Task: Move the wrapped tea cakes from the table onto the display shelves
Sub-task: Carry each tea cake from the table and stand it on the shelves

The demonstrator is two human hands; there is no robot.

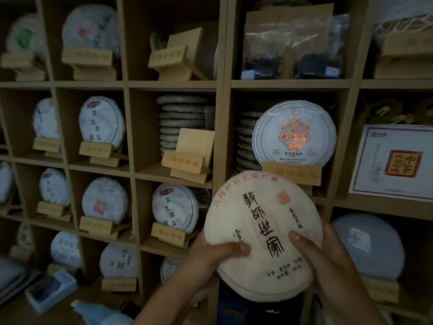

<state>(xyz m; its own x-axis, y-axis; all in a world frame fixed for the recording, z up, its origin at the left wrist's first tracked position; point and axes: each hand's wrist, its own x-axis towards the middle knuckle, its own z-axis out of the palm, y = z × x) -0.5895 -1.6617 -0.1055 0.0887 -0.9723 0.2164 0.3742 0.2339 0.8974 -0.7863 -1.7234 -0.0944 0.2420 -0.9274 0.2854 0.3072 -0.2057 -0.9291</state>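
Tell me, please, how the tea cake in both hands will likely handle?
The tea cake probably stays stiff: it keeps its disc shape between left hand and right hand. Its paper wrap may slip. Round, it could roll on edge.

Bare stand [187,158] — stacked cakes [181,118] behind

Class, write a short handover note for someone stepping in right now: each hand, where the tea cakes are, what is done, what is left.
Left hand: grips the held cake at its lower left edge, thumb on the face.
Right hand: grips the same cake at its right edge, thumb on the face.
The held cake is in front of the shelves, not yet on a stand.
Done: many cubbies already show cakes on stands, such as the orange-printed cake.
Left: seat the held cake; an empty stand sits in the middle cubby, another empty stand above it. The table is out of view, so the remaining count is unknown.
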